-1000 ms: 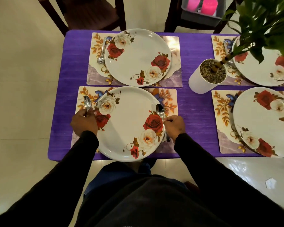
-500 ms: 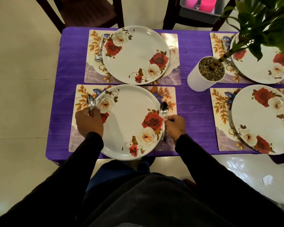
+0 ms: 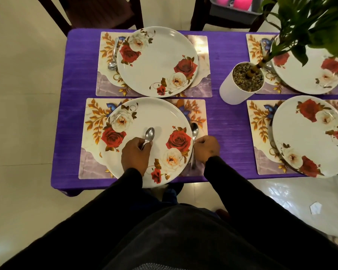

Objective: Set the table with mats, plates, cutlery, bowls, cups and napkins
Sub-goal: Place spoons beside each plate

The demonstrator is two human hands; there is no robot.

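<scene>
Fingers of the left hand [image 3: 135, 156] are curled round the handle of a polished steel spoon [image 3: 148, 137], whose oval bowl is held over the centre of the round white glossy plate printed with red and cream roses [image 3: 156, 121], low in the middle of the frame. Fingers of the right hand [image 3: 206, 148] are closed in a pinch on the thin handle of a second steel spoon [image 3: 194, 142], which is laid on the rectangular leaf-patterned placemat [image 3: 92, 121] just beside the plate's right rim. A matching plate [image 3: 160, 53] is seen above on its own mat, with a spoon [image 3: 113, 55] at its left rim. A ribbed purple tablecloth [image 3: 222, 121] is spread beneath. A smooth white cylindrical pot of gravel [image 3: 240, 82] is stood at right. No legible writing is observed.
</scene>
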